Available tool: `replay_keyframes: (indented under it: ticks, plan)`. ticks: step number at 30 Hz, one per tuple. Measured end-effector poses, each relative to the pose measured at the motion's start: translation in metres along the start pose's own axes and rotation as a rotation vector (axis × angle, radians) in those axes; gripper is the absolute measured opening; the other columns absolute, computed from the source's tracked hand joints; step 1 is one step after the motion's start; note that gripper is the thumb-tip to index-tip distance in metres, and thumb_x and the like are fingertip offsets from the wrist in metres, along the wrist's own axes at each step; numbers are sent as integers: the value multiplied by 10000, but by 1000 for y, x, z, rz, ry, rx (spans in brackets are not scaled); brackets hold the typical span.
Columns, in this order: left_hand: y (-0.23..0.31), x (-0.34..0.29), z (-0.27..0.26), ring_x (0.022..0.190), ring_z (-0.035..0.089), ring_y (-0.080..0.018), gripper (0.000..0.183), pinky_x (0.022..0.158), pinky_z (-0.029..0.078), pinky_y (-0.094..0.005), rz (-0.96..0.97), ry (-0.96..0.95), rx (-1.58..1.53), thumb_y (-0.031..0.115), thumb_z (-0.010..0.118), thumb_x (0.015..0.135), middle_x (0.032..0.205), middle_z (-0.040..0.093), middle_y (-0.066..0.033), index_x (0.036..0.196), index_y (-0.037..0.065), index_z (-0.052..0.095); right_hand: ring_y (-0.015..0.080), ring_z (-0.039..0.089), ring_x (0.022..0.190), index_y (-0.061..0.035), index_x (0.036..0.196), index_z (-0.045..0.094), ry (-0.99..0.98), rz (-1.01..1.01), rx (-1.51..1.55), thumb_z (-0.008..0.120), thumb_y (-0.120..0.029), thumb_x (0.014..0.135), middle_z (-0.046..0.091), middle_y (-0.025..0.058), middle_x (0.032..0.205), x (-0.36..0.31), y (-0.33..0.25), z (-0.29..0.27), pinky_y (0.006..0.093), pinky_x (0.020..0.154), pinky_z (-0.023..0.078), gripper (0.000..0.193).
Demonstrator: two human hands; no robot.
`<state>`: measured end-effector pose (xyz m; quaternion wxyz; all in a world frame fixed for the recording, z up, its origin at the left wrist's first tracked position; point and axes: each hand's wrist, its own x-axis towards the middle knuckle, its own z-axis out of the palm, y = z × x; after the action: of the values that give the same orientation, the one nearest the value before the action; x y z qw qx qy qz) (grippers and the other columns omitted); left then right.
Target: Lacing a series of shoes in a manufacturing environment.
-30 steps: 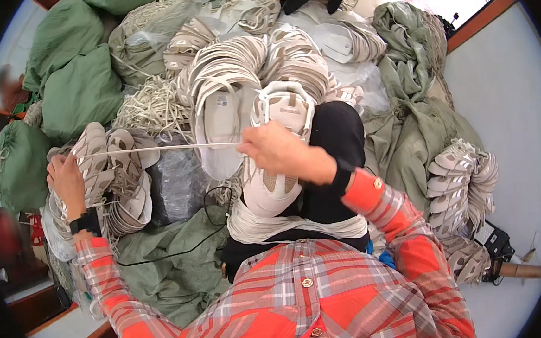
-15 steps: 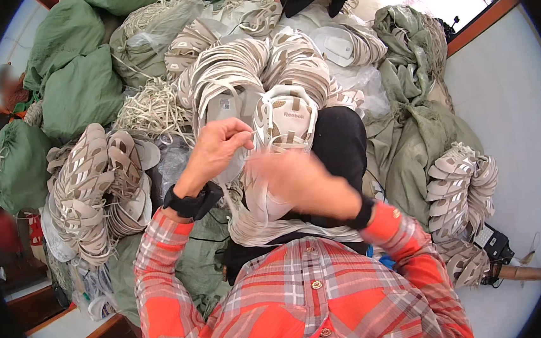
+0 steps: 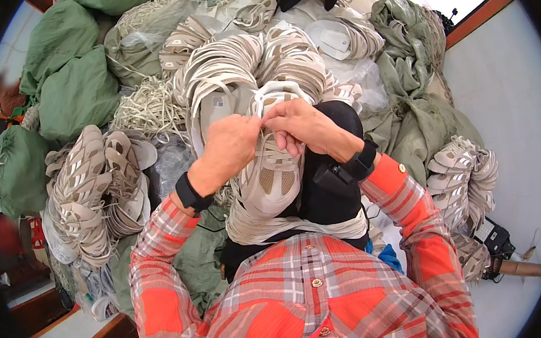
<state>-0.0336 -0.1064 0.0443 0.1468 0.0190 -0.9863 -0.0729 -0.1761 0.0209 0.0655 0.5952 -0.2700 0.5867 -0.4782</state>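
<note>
A beige and white sneaker [image 3: 271, 180] rests on my lap, toe toward me. My left hand [image 3: 229, 145] is closed at the left side of its lacing, thumb and finger pinched together. From the right, my right hand [image 3: 302, 127] reaches over the shoe's opening, and its fingertips meet those of my left hand in a pinch. They appear to hold the end of a thin white shoelace at the eyelets, mostly hidden by the fingers. A bundle of loose pale laces [image 3: 256, 229] lies across my thighs below the toe.
Stacked shoe uppers [image 3: 224, 61] fan out just beyond the sneaker. More uppers [image 3: 85, 190] are piled at left and others [image 3: 455, 176] at right. A heap of laces [image 3: 151, 108], green sacks [image 3: 80, 88] and a grey-green sack [image 3: 414, 138] surround me.
My right hand has moved up and forward from over the toe to meet my left hand, uncovering the toe. My left hand has turned and shifted slightly right.
</note>
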Motion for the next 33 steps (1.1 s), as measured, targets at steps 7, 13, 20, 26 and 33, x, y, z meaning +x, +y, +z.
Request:
replay_keyframes:
  ticks: [7,13,20,26,33]
  plan:
    - [-43,-12,14,482,479,-50,221,439,357,-189,-804,-475,-1425,252,668,849,638,616,-13,755,71,587,127,567,398,57,953,582,24,35,-455,495,-91,856,595,76,569,8,-15,12,233,324,419,197]
    - [-33,-6,10,501,486,-54,232,465,364,-193,-780,-484,-1342,249,645,860,612,577,6,715,78,587,189,569,403,44,851,530,129,-6,-480,484,-61,827,579,110,548,9,-5,15,315,353,441,117]
    - [-34,-52,-35,839,555,-108,242,855,422,-268,-327,137,-1797,256,601,889,924,610,-47,928,26,665,263,643,646,-12,852,501,676,-483,-294,516,-80,896,596,139,695,-54,0,-34,388,502,504,83]
    - [-52,-61,-56,795,540,-56,310,775,416,-184,-477,205,-1524,223,619,881,870,611,15,1117,22,609,244,644,777,-12,900,528,98,-539,723,545,-133,916,626,114,914,-45,11,-39,390,712,543,123]
    - [-6,-21,-37,788,521,-58,252,724,427,-198,-542,30,-1372,95,579,861,964,619,-11,1103,29,594,201,547,805,66,822,558,1392,-618,59,513,39,852,586,155,897,-176,63,-205,282,775,479,60]
